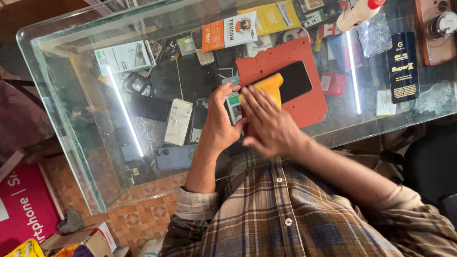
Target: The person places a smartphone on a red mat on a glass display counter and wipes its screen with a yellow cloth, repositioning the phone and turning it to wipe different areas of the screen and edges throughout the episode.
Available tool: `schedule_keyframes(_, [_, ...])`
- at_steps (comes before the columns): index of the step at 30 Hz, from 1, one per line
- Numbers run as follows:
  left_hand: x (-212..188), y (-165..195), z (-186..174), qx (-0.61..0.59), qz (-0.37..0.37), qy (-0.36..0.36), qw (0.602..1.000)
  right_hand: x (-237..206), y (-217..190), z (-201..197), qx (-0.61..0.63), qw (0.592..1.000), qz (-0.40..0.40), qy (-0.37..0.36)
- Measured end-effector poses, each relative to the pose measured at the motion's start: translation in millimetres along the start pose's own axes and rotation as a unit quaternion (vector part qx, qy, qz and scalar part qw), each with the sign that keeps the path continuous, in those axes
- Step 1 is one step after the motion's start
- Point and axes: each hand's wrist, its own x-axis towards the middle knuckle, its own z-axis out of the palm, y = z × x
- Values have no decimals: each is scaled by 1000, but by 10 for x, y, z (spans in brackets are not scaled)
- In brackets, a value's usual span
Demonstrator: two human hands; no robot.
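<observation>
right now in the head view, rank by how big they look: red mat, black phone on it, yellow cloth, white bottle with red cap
1. red mat
2. black phone
3. white bottle and yellow cloth: unsure, since the right hand covers part of the cloth and the frame cuts off the bottle.

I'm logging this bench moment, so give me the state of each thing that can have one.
phone: screen dark, lying flat on the red mat
yellow cloth: pressed on the phone by the right hand
left hand: steadying the mat's edge
squeeze bottle: capped, lying on its side
</observation>
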Motion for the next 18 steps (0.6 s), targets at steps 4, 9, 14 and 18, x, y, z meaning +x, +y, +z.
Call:
schedule_keyframes(4, [-8,19,-7,-3,-4,10,1000,167,199,-49,-97,986,131,28])
schedule_keyframes(9, [24,16,40,38,10,20,999,-70,-201,52,-257,946,195,23])
schedule_keyframes(14, [21,-22,69,59,18,28,998,-46,-134,-94,-60,996,46,47])
schedule_keyframes(18, [32,-2,54,52,18,20,998,-41,95,-362,-83,991,21,107])
